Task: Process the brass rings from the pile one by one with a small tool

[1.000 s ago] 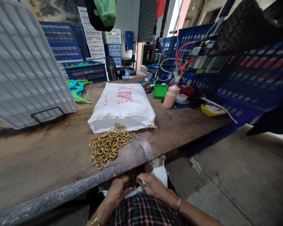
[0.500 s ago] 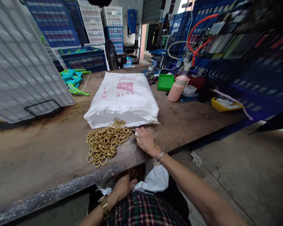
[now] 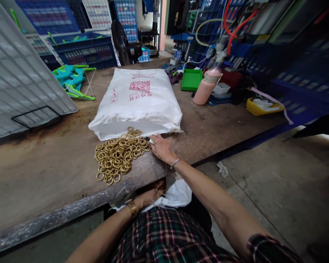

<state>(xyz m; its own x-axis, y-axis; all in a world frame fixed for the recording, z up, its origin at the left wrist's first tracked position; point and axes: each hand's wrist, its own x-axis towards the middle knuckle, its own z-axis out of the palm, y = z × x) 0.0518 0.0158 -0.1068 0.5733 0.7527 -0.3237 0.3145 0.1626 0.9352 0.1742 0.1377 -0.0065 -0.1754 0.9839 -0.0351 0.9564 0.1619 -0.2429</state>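
Observation:
My right hand point(image 3: 162, 149) rests on the table at the right edge of a pile of brass-coloured rings point(image 3: 117, 155). Its fingers are drawn together, with a small white and dark piece at their tips that I cannot make out. Behind the pile lies a full white sack point(image 3: 142, 98) with red print, its near end against the rings. Below the table edge, my left hand point(image 3: 152, 195) reaches into the opening of a white bag point(image 3: 179, 193) on my lap. Its fingertips are in shadow and mostly hidden.
A white slatted crate point(image 3: 24, 80) leans at the left, beside teal and green toy-like frames point(image 3: 74, 80). A green tray point(image 3: 192, 79), a pink bottle point(image 3: 205, 87) and a yellow tray point(image 3: 263, 106) stand at the right. The table's front edge point(image 3: 57, 210) runs before me.
The view has tilted down and shifted slightly. My left hand has moved deeper into the lap bag, covering the rings seen there before. My right hand stays beside the pile.

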